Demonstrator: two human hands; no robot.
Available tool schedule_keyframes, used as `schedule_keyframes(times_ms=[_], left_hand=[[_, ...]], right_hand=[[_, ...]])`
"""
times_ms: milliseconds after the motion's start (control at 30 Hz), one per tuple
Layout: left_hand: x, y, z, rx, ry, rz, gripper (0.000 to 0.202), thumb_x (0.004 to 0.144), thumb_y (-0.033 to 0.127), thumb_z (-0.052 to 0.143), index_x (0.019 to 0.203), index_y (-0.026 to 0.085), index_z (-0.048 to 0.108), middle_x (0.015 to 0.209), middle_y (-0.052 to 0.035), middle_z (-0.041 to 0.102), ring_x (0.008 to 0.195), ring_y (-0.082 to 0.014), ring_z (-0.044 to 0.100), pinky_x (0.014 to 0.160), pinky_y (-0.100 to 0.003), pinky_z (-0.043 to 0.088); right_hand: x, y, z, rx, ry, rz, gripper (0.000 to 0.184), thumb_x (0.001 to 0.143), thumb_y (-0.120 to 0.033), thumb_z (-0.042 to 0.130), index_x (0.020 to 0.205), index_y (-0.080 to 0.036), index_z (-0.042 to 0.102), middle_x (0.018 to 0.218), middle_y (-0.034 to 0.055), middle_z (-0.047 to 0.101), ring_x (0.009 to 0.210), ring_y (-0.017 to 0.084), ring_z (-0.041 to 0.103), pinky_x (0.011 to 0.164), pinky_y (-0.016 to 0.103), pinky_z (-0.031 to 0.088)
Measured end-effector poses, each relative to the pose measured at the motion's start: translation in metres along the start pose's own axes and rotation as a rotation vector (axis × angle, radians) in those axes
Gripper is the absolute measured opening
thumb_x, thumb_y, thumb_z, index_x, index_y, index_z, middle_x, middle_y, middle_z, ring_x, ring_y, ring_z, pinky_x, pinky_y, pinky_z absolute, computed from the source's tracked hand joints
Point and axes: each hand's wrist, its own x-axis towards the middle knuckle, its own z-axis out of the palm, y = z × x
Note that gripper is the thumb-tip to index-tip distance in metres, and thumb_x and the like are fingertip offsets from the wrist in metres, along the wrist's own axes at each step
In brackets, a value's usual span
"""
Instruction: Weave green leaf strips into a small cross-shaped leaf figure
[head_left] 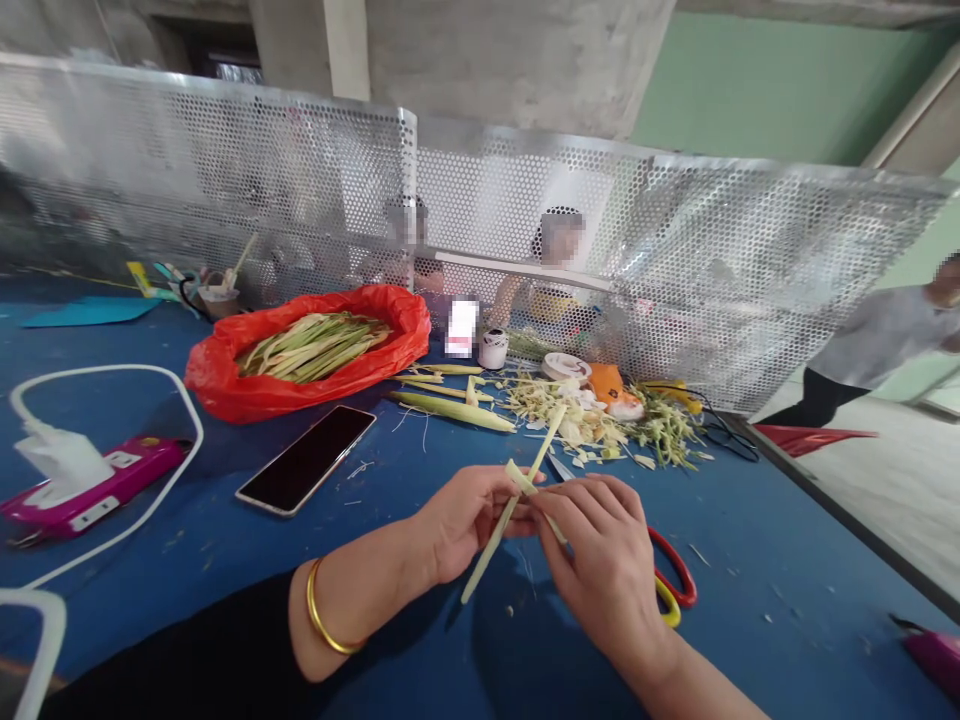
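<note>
1 stalk [488, 555] pinched: L hand [457, 520], R hand [600, 560].

Blue table [750, 520] is carrying a red bag [225, 385] of green stalks. Lying directly on it: a dark phone [306, 459], a pink power strip [97, 488] with white cable, loose stalks [450, 410], a heap of peelings [600, 420], and scissors [679, 580], partly hidden.

red bag [225, 392], black phone [306, 458], pink power strip [112, 480]
</note>
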Motion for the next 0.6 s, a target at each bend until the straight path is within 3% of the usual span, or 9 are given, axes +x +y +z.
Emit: schedule_keyframes(times_ms=[100,233,333,533,600], left_hand=[[0.000,-0.001,0.000,0.006,0.004,0.017,0.018,0.070,0.014,0.069,0.087,0.010,0.071,0.077,-0.0060,0.069,0.070,-0.0130,0.063,0.076,-0.027,0.052],[0.000,-0.001,0.002,0.026,0.081,0.057,0.017,0.072,0.014,0.070,0.089,0.010,0.071,0.078,-0.0068,0.069,0.065,-0.0110,0.062,0.066,-0.022,0.049],[0.000,0.000,0.003,0.017,0.119,0.086,0.015,0.074,0.011,0.067,0.089,0.010,0.071,0.077,-0.0078,0.070,0.065,-0.0123,0.064,0.068,-0.023,0.050],[0.001,-0.002,0.003,-0.010,0.104,0.081,0.013,0.072,0.009,0.069,0.085,0.010,0.070,0.079,-0.0090,0.072,0.063,-0.0123,0.065,0.063,-0.021,0.050],[0.001,-0.002,0.003,-0.015,0.122,0.072,0.013,0.074,0.007,0.067,0.087,0.010,0.070,0.082,-0.0100,0.073,0.065,-0.0133,0.066,0.064,-0.021,0.051]], right_hand=[[-0.001,0.001,0.001,-0.016,-0.008,-0.024,0.016,0.090,-0.014,0.052,0.087,-0.022,0.065,0.085,0.0023,0.072,0.081,0.019,0.061,0.089,0.039,0.035],[-0.002,0.000,0.002,-0.041,-0.050,-0.050,0.016,0.090,-0.016,0.052,0.095,-0.023,0.066,0.093,0.0033,0.072,0.087,0.020,0.061,0.094,0.041,0.034],[-0.004,0.000,0.004,-0.084,-0.074,-0.050,0.022,0.090,-0.015,0.050,0.102,-0.022,0.066,0.100,0.0055,0.069,0.090,0.021,0.060,0.094,0.042,0.036],[-0.008,0.001,0.012,-0.167,-0.148,-0.247,0.037,0.088,-0.004,0.042,0.116,-0.020,0.061,0.094,0.0053,0.067,0.093,0.021,0.059,0.099,0.043,0.033],[-0.008,0.002,0.012,-0.174,-0.156,-0.246,0.036,0.089,-0.005,0.040,0.117,-0.018,0.060,0.095,0.0064,0.067,0.092,0.021,0.058,0.097,0.042,0.035]])
